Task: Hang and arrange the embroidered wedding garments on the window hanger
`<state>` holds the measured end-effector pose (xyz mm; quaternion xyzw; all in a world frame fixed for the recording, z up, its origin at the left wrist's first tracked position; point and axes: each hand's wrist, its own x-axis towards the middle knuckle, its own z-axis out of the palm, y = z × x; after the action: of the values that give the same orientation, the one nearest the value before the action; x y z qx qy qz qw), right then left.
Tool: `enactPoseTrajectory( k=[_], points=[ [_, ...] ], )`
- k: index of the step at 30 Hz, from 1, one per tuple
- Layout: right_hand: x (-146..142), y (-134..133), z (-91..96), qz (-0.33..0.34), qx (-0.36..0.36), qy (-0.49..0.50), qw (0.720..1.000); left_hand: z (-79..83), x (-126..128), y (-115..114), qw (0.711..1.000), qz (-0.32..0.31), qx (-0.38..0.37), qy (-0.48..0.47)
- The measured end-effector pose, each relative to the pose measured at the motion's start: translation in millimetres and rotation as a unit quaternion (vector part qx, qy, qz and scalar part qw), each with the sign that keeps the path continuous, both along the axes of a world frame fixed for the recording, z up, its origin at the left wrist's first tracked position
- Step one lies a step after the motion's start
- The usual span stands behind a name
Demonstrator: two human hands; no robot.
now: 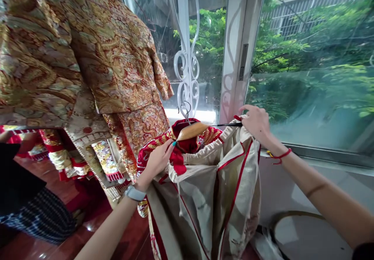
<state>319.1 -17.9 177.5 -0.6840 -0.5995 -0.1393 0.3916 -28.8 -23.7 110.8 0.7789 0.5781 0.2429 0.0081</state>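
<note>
A red and gold embroidered garment with a cream lining hangs on a wooden hanger in front of the window. My left hand is closed on the garment's red collar edge just below the hanger's left end. My right hand is closed on the garment's shoulder at the hanger's right end, where a thin dark bar sticks out. A watch sits on my left wrist and a red cord on my right.
Gold embroidered jackets hang close on the left, with more red and gold garments below. A white window frame with scrollwork stands behind. A round white table is low right. A dark-clothed person's edge shows far left.
</note>
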Motion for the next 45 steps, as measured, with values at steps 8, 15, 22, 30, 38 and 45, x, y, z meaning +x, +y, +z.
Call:
enactPoseTrajectory(
  k=[8,15,22,30,38,45],
  points=[
    [-5,15,-28.8,0.045,-0.028,0.052,0.997,28.8,44,16,0.999,0.026,0.034,-0.019],
    [-12,20,-42.9,0.053,-0.036,0.077,0.995,55.7,67,45,0.997,0.011,-0.024,-0.072],
    [2,32,-36.5,0.139,-0.127,0.309,0.932,59.5,67,44,0.997,0.02,-0.011,-0.068],
    [5,46,36.6,0.131,-0.149,0.347,0.917,59.7,75,48,0.999,0.027,-0.013,-0.038],
    [-59,12,65.2,0.228,-0.098,0.096,0.964,56.6,83,41,0.998,0.061,0.015,-0.018],
    [-89,-23,-47.8,0.274,-0.127,0.069,0.951,50.2,82,35,0.995,0.082,0.063,-0.006]
  ],
)
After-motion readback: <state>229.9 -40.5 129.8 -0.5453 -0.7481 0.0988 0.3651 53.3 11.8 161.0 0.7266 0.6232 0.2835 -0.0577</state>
